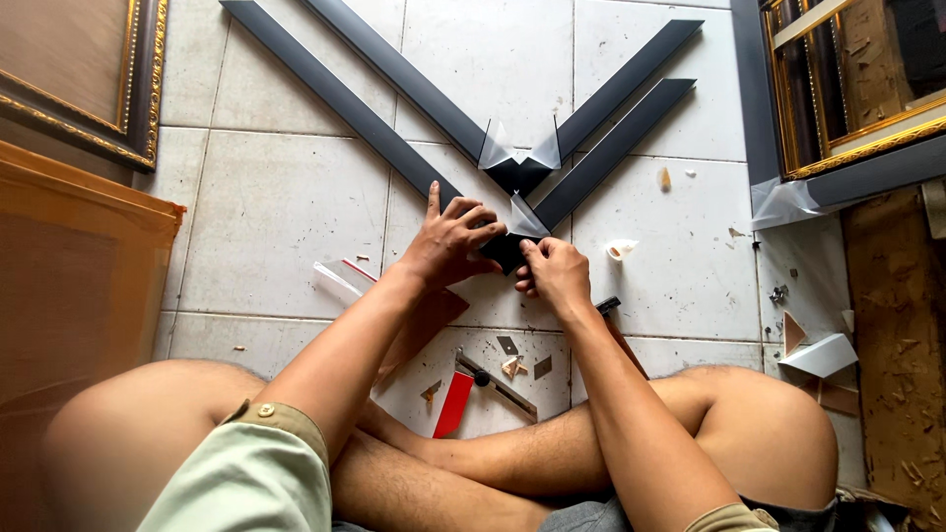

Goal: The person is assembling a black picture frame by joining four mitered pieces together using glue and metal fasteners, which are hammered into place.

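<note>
Both hands, left hand (455, 239) and right hand (554, 273), pinch clear tape (525, 221) closed over the nearer dark frame corner (507, 248) on the floor (286, 207); pressing flat seems next.

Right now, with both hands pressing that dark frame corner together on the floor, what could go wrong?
1. The left hand and right hand pinch only the near corner joint; the long dark frame strips lie loose on the tiles, so the angle might slip.
2. The red-handled tool and small metal bits lie by the bare legs and could scratch.
</note>
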